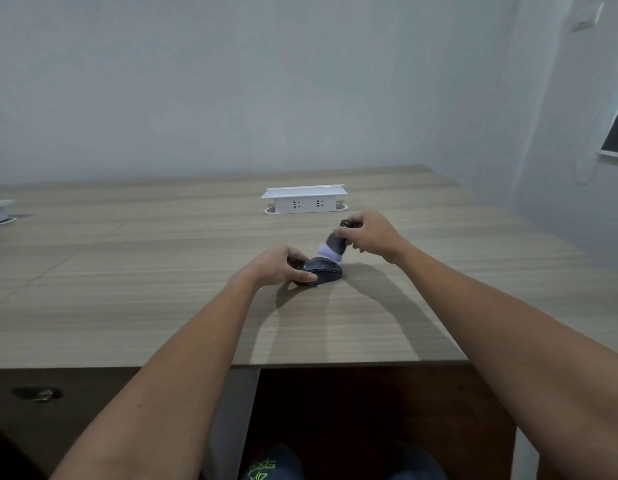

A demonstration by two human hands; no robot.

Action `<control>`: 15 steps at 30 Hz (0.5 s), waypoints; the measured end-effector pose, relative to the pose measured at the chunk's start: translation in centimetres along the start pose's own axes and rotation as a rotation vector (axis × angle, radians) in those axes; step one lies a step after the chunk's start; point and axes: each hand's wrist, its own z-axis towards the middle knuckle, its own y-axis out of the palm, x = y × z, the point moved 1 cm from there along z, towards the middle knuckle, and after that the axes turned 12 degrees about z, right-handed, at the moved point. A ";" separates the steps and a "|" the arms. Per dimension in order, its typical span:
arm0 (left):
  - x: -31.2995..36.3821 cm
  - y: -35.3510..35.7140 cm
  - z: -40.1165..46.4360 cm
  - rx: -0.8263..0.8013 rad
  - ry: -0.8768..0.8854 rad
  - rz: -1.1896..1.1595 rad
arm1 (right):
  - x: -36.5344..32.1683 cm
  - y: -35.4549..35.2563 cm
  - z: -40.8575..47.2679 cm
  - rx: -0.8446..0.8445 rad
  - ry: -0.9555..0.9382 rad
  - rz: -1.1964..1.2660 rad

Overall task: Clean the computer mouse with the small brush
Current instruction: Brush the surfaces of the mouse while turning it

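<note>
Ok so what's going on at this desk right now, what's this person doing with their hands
A person sits at a wooden desk cleaning a dark computer mouse. The left hand holds the mouse steady on the desktop, while the right hand grips a small brush by its dark handle. The brush is tilted, its pale bristles at the mouse's far top edge. Behind them stands a white pop-up power socket.

Dark mouse (pixel 324 270), lilac-bristled brush (pixel 331 249), wood-grain desk (pixel 162 271)
</note>
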 end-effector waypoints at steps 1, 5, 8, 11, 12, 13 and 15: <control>0.1 0.0 -0.1 0.000 0.001 -0.001 | -0.1 0.1 -0.2 -0.025 0.012 0.049; 0.1 0.0 -0.1 -0.002 -0.002 0.007 | 0.2 0.0 0.0 0.002 0.032 -0.156; 0.1 0.0 0.0 -0.012 -0.006 0.014 | 0.2 -0.3 0.1 0.033 0.023 -0.003; 0.1 -0.1 0.2 -0.015 -0.010 0.049 | 0.0 -0.3 -0.2 -0.066 0.069 0.074; 0.0 -0.2 0.2 -0.017 -0.013 0.063 | 0.3 -0.3 -0.1 -0.081 0.076 0.002; 0.1 -0.2 0.3 -0.020 -0.015 0.076 | 0.5 -0.5 0.0 -0.066 0.074 -0.107; 0.1 -0.2 0.3 -0.027 -0.021 0.095 | 0.7 -0.7 0.2 0.015 0.053 -0.193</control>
